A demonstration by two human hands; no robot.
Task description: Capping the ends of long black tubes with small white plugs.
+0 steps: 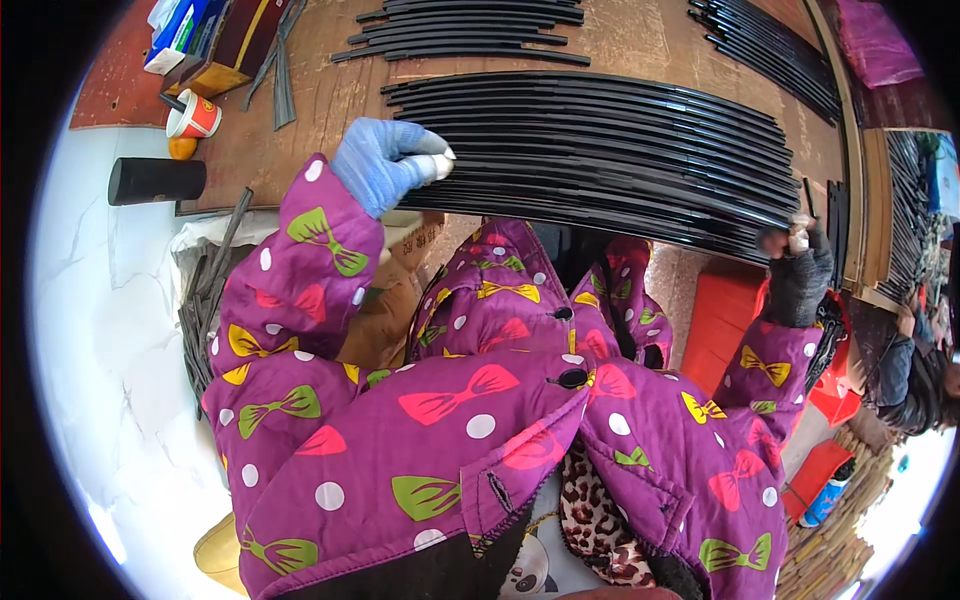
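Note:
A wide row of long, thin black strips (610,150) lies side by side across the near part of the wooden table. My left hand (385,165), in a blue knitted glove with white-covered fingertips, is at the left ends of these strips. Its thumb and fingers are pinched together on a black strip. At the right ends, by the table's near edge, my right hand (803,265) wears a dark glove with the fingertips showing. Its fingers are bent around the end of a strip, partly hidden by the glove.
More black strips (470,28) lie farther back, with another bundle (770,55) at the far right. On the left are a paper cup (196,117), an orange fruit (183,148), a black cylinder (157,181) and boxes (215,50). Another person (912,370) sits at the right.

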